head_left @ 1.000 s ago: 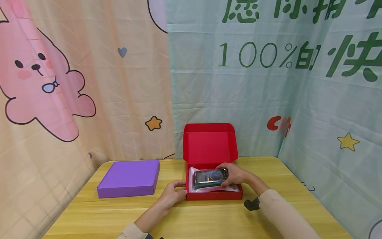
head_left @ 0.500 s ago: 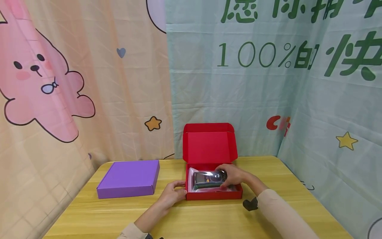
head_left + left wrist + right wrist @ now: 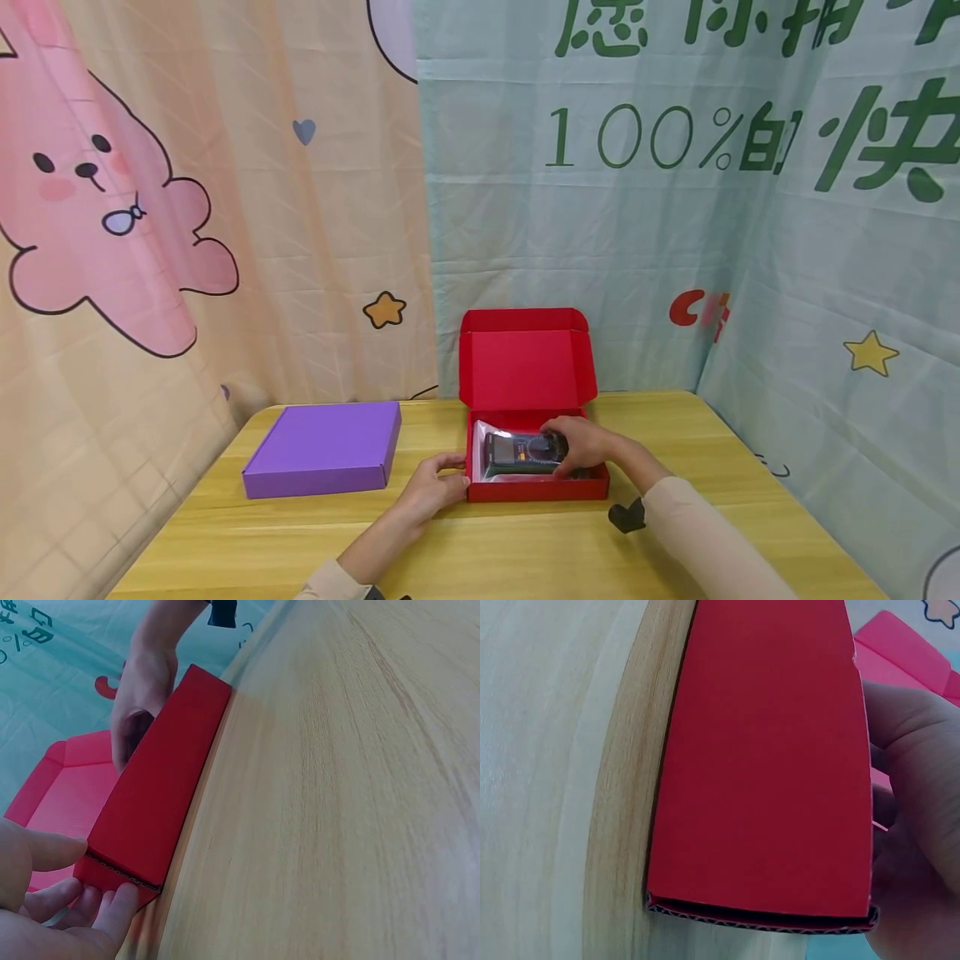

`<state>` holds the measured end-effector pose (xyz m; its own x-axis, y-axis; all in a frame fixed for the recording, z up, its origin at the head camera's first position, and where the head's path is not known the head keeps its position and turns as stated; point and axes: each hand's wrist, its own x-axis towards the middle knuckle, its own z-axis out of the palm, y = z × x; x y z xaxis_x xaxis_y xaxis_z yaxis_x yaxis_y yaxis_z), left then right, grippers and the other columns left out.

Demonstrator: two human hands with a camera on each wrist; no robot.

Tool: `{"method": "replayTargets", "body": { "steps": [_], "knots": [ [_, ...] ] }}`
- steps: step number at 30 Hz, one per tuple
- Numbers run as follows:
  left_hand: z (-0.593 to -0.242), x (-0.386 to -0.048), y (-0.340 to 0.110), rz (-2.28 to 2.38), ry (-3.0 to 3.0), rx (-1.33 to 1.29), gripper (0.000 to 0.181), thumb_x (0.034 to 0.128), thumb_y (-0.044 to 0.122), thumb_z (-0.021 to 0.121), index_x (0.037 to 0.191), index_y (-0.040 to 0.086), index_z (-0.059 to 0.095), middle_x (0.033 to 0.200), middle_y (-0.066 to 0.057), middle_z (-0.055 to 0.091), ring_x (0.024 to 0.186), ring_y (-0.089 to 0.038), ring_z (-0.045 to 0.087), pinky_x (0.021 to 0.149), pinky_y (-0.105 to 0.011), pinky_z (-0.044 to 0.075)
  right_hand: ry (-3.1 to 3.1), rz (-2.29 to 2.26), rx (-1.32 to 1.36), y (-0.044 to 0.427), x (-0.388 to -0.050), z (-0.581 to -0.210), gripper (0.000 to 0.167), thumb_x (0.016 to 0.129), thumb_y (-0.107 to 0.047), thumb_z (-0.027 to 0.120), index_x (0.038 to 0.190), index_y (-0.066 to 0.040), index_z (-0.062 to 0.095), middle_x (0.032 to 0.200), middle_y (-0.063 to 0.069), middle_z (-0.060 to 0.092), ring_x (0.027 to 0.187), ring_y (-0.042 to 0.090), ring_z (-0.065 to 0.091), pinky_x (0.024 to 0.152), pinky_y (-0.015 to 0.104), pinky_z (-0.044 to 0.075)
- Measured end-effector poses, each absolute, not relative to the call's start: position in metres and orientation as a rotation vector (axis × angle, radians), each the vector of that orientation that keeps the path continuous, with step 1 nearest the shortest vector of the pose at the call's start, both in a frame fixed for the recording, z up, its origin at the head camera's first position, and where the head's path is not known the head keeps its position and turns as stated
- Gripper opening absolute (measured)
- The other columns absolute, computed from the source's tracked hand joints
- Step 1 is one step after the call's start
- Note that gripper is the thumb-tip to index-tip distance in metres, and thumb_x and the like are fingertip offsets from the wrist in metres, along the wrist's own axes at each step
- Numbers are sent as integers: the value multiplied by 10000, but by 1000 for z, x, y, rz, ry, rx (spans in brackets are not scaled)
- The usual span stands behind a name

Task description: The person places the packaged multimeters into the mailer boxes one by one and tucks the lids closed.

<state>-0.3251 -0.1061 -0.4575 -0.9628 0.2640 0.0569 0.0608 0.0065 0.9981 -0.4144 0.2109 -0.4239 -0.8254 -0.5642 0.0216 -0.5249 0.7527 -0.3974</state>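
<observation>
A dark digital multimeter [image 3: 517, 451], with a dial and a greenish lower edge, lies sideways in the open red box [image 3: 537, 491]. My right hand [image 3: 585, 443] grips its right end, thumb toward the front, fingers behind. Pale translucent plastic wrapping [image 3: 480, 437] shows around the meter. At the box's left front corner, my left hand [image 3: 435, 485] rests its thumb and fingertips against the outside. Seen from the left wrist, those fingertips touch the short side of the red box [image 3: 161, 780]. In the right wrist view, the box wall hides the meter and part of my right hand [image 3: 922, 802].
A closed purple box [image 3: 324, 450] lies to the left on the wooden table [image 3: 480, 550]. The red lid [image 3: 527, 362] stands upright behind its box. Printed curtains [image 3: 570, 242] hang close behind the table. A dark heart-shaped piece [image 3: 627, 516] is by my right sleeve.
The multimeter has moved down slightly and a little left into the red box, with my right hand still gripping it. My left hand stays at the box corner.
</observation>
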Motion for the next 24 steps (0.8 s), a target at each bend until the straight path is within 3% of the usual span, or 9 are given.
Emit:
{"method": "replayTargets", "body": {
  "steps": [14, 24],
  "knots": [
    [-457, -326, -106, 2106, 2088, 342, 510, 951, -42, 625, 1404, -191, 444, 1322, -305, 513, 1022, -270, 653, 916, -416, 574, 2821, -579, -997, 212, -413, -425, 805, 748, -295, 933, 1404, 7, 576, 1316, 109, 587, 1161, 292, 523, 993, 521, 495],
    [-447, -330, -107, 1965, 2227, 277, 526, 930, -23, 679, 1409, -134, 490, 1318, -236, 547, 1032, -270, 628, 909, -416, 576, 2809, -910, -855, 218, -416, -422, 833, 775, -324, 917, 1472, -53, 549, 1423, 143, 561, 1262, 354, 505, 969, 533, 529]
  ]
}}
